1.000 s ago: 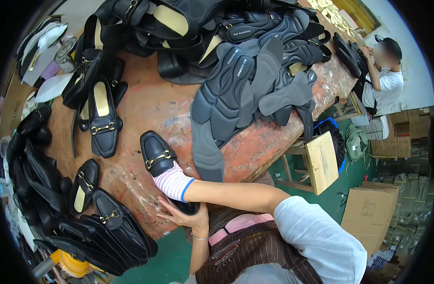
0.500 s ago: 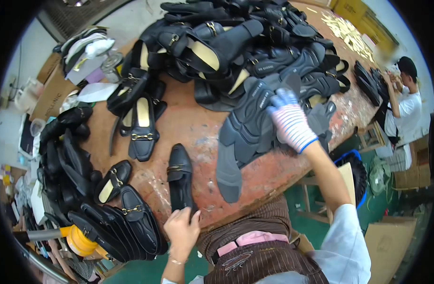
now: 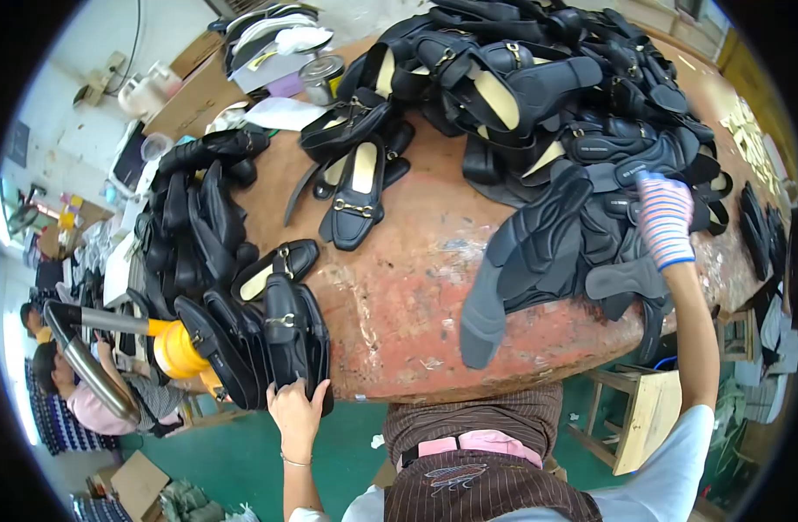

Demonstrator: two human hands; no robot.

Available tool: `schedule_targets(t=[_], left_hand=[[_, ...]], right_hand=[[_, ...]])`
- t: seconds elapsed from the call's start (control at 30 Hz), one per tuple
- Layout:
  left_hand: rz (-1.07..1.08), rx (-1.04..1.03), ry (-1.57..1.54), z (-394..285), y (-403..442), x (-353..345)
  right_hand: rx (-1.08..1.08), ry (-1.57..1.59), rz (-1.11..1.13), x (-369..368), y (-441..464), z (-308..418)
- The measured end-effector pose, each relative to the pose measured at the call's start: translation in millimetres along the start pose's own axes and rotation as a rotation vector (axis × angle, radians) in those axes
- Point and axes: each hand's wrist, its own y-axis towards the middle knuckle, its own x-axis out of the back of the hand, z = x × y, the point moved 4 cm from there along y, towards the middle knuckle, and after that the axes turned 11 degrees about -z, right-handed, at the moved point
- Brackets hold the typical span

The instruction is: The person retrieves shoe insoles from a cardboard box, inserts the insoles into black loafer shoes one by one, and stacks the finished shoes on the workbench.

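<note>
My bare left hand [image 3: 296, 411] grips the heel of a black loafer [image 3: 286, 335] with a gold bit on its strap. This loafer stands at the right end of a row of black loafers [image 3: 212, 348] near the table's left front edge. My right hand [image 3: 667, 217], in a striped knit glove, is at the heap of dark grey insoles [image 3: 542, 217]. Its fingers are closed at an insole [image 3: 627, 174]; the fingertips are slightly blurred. Another black loafer [image 3: 357, 196] with a pale lining lies farther back.
A large pile of black loafers [image 3: 503, 83] covers the back of the worn red-brown table [image 3: 399, 296]. More dark shoes [image 3: 190, 217] line its left side. A yellow and metal fixture [image 3: 177, 348] juts in at left. A wooden stool [image 3: 629, 418] stands below right.
My left hand has moved the loafer from the table's front to the row at left. My right hand remains among the insoles, which now lie differently. The view has turned left.
</note>
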Motion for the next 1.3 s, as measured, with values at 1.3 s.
schedule_targets(t=[1.3], left_hand=[[-0.209,-0.038,-0.552,-117,12,-21]], right_hand=[[0.473,1.261,-0.147,45,-124,202]])
